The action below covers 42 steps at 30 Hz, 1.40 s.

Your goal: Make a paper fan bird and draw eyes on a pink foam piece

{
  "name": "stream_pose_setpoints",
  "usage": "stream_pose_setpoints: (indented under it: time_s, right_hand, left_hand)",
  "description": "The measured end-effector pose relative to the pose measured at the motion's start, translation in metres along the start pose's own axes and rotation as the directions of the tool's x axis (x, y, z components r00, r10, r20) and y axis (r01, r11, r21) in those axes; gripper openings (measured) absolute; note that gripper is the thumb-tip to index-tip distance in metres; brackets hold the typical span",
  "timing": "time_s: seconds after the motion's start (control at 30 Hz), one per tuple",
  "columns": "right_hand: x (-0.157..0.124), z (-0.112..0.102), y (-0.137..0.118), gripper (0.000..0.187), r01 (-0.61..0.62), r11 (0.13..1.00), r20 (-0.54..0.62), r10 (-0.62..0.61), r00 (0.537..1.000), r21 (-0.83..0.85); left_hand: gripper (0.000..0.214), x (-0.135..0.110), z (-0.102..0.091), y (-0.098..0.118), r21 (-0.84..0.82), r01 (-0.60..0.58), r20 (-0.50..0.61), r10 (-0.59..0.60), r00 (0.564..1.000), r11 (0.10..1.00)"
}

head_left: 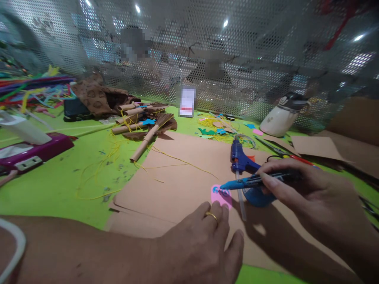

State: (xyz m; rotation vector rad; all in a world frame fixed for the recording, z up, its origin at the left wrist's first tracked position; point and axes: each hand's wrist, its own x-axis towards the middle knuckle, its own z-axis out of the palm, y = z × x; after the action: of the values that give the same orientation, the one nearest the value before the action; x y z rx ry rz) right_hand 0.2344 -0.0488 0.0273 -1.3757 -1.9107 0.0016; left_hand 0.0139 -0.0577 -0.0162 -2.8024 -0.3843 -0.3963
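Observation:
In my right hand is a blue marker, its tip touching a small pink paper piece. Blue curved marks show on the pink piece. The fingertips of my left hand, with a ring on one finger, lie flat on the pink piece's lower edge. Beneath both is a brown paper sheet on the green table. Just behind my right hand lies a blue glue gun with a clear glue stick in it, partly hidden by that hand.
Brown paper rolls with fringed ends and loose yellow string lie at the back left. A purple power strip sits at far left. Scissors, paper scraps and a white-and-black container are toward the back right.

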Motion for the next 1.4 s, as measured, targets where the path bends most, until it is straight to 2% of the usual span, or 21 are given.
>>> stream_pose_setpoints:
  time_s: [0.17, 0.37, 0.5, 0.7, 0.97, 1.23, 1.4]
  right_hand:
    - [-0.0015, 0.0046, 0.0016, 0.008, -0.005, 1.0, 0.021, 0.005, 1.0, -0.013]
    - [-0.0018, 0.0059, -0.0052, 0.007, 0.064, 0.998, 0.026, -0.063, 0.998, -0.023]
    - [-0.0028, 0.0059, -0.0055, 0.008, 0.039, 0.999, 0.012, -0.039, 0.999, -0.023]
    - [-0.0027, 0.0044, -0.0039, 0.005, 0.095, 0.995, 0.059, -0.093, 0.994, -0.019]
    - [-0.0018, 0.0056, -0.0056, 0.007, 0.108, 0.994, 0.077, -0.105, 0.991, -0.032]
    - [-0.0017, 0.006, -0.002, 0.007, 0.096, 0.995, 0.043, -0.095, 0.995, -0.034]
    - [-0.0028, 0.0042, -0.0006, 0.008, 0.049, 0.998, 0.024, -0.049, 0.999, -0.04]
  left_hand:
    - [0.038, 0.0002, -0.0005, -0.0007, 0.0, -0.003, 0.01, 0.003, 1.0, 1.0]
    - [0.039, -0.0005, -0.0023, 0.0016, 0.005, 0.013, 0.01, -0.013, 1.0, 1.0]
    - [0.038, -0.0005, -0.0021, 0.0014, 0.001, 0.009, 0.013, -0.009, 1.0, 1.0]
    - [0.037, 0.0012, -0.0001, 0.0014, 0.018, 0.007, 0.039, -0.008, 0.999, 1.0]
    - [0.035, 0.0011, 0.0021, 0.0017, 0.006, 0.019, 0.005, -0.019, 1.0, 1.0]
    - [0.036, 0.0004, 0.0017, 0.0004, 0.011, 0.004, -0.012, -0.004, 1.0, 1.0]
    - [0.037, -0.0007, 0.0031, 0.0019, 0.023, 0.011, -0.01, -0.01, 1.0, 1.0]
